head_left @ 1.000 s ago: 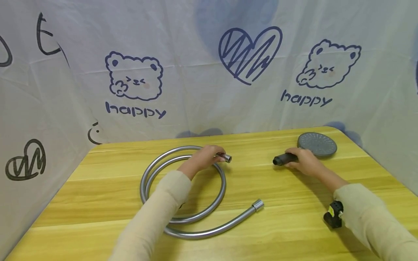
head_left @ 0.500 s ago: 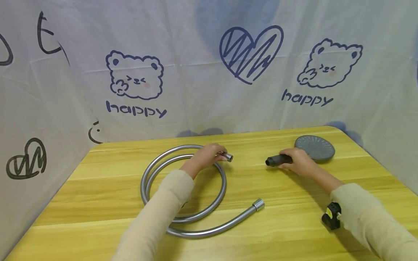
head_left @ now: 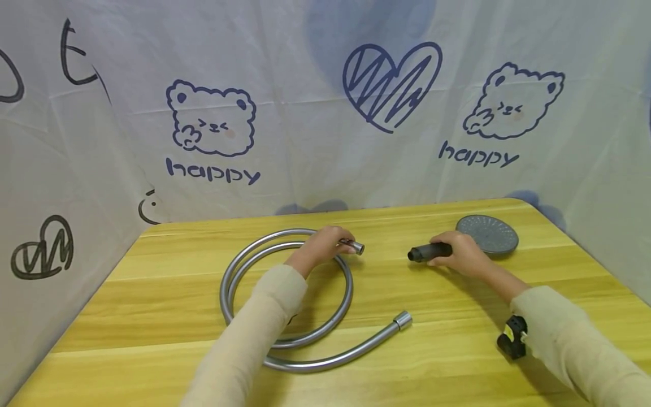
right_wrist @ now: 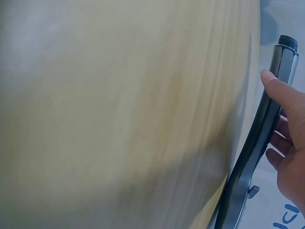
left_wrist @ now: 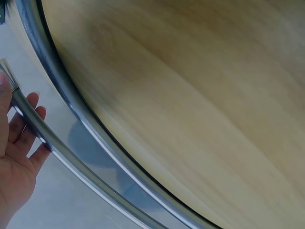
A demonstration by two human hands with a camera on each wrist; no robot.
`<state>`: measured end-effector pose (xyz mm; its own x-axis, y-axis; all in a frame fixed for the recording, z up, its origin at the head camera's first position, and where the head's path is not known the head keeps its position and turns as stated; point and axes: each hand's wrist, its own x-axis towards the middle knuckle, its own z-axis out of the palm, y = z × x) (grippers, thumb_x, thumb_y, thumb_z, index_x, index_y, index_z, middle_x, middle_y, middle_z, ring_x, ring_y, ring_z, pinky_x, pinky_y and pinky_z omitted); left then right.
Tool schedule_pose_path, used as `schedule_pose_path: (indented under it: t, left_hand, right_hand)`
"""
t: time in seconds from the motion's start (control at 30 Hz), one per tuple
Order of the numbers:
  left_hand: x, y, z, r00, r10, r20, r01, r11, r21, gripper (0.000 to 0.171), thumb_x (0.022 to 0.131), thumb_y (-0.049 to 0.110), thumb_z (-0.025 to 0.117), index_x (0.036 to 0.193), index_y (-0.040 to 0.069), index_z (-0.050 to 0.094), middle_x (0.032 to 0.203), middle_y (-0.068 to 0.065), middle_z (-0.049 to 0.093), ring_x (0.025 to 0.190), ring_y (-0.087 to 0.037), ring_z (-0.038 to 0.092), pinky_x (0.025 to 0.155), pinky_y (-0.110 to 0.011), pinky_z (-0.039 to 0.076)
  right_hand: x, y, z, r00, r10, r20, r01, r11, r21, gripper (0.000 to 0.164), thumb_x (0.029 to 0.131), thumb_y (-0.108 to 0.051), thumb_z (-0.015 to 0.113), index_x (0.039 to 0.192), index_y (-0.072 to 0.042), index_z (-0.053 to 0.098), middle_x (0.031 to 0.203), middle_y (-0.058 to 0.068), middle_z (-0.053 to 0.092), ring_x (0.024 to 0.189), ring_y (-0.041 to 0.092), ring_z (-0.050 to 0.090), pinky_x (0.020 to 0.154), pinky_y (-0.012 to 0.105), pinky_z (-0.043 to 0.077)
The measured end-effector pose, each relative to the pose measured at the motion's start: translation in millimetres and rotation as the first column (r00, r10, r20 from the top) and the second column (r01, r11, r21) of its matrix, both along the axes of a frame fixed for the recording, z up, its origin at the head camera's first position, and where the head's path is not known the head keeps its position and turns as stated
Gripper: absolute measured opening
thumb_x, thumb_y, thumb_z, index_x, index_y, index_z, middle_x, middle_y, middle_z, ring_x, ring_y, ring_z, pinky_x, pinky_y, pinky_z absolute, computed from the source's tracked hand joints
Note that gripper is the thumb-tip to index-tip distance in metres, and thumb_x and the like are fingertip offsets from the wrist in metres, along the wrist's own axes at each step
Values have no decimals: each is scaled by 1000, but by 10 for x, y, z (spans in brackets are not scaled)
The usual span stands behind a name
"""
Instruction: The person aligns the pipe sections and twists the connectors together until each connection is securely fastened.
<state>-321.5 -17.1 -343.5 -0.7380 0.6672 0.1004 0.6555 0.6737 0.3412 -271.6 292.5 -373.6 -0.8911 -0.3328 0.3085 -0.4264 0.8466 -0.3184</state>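
Observation:
A silver shower hose (head_left: pixel 351 282) lies coiled on the left half of the table. My left hand (head_left: pixel 325 244) pinches it just behind one metal end fitting (head_left: pixel 359 248), which points right. In the left wrist view the thumb and fingers (left_wrist: pixel 32 99) lie along the hose (left_wrist: pixel 81 171). Its other end fitting (head_left: pixel 403 320) rests nearer the front. My right hand (head_left: pixel 460 254) grips the dark grey handle of a shower head (head_left: pixel 488 234), whose round face is turned up. The handle's threaded end (right_wrist: pixel 288 43) points left, toward the hose end, with a gap between them.
The yellow wood-grain table (head_left: pixel 152 311) ends at a white cloth backdrop (head_left: pixel 300 141) with drawn bears and hearts, and more cloth hangs at both sides. A small black device (head_left: pixel 512 338) is on the right sleeve.
My right hand has moved left with the shower head, bringing its handle end closer to the hose fitting. My left hand has shifted very slightly right, still holding the hose.

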Motion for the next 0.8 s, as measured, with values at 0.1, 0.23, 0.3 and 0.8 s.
schedule_pose_path:
  t: [0.1, 0.23, 0.3, 0.8]
  left_hand:
    - [6, 10, 6, 1000, 1, 1, -1, 1000, 5, 27, 88, 23, 61, 108, 6, 67, 104, -7, 69, 97, -19, 63, 86, -33, 49]
    - [8, 22, 9, 1000, -1, 2, 1, 1000, 7, 27, 88, 23, 61, 107, 6, 68, 103, -7, 69, 96, -19, 64, 86, -33, 49]
    - [7, 28, 7, 1000, 5, 5, -5, 1000, 6, 27, 88, 24, 61, 107, 6, 68, 103, -7, 69, 96, -19, 64, 86, -33, 50]
    - [-21, 32, -22, 998, 62, 20, -63, 998, 18, 30, 87, 25, 62, 110, 7, 67, 107, -6, 69, 100, -19, 63, 89, -33, 49]
  right_hand:
    - [-11, -5, -13, 1000, 4, 10, -4, 999, -32, 48, 72, -19, 79, 109, 7, 63, 107, 25, 64, 99, 40, 59, 82, 51, 48]
    - [-26, -17, -25, 1000, 9, 23, -8, 998, -69, 48, 72, -20, 79, 108, 6, 64, 106, 24, 64, 98, 39, 60, 81, 50, 48]
    - [-33, -30, -26, 1000, 9, 27, -7, 997, -81, 48, 71, -21, 80, 108, 6, 64, 106, 24, 65, 97, 38, 60, 80, 49, 48]
    - [-108, -153, -49, 997, -1, 74, 10, 992, -126, 49, 72, -22, 79, 110, 5, 62, 109, 24, 63, 99, 37, 59, 84, 49, 47]
